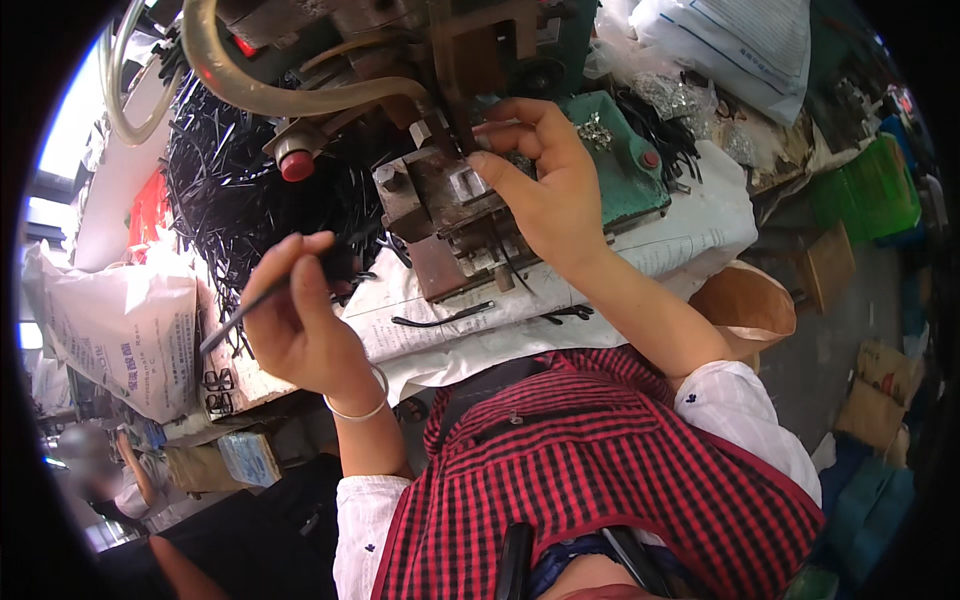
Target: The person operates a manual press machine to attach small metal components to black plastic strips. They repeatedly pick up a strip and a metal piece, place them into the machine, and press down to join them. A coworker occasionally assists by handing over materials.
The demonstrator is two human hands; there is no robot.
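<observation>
My left hand [305, 325], with a bangle on its wrist, pinches a thin dark strip [243, 314] between thumb and fingers. The strip slants up from lower left and looks like a glasses temple. At the bench machine [410, 200], my right hand [550, 180] reaches in with bent fingers, thumb against a small metal block [468, 184]. Whatever its fingertips grip is hidden by the hand and machine. A big heap of black strips [225, 190] lies left of the machine. One curved black strip [445, 315] rests on the white sheet [400, 345] in front.
A clear hose [300, 100] arcs over the heap, above a red button [296, 166]. Right of the machine is a green metal base [630, 185] bearing small metal parts. White sacks [130, 325] stand at left. A brown paper bag [745, 300] sits by my right elbow. Another person is far left.
</observation>
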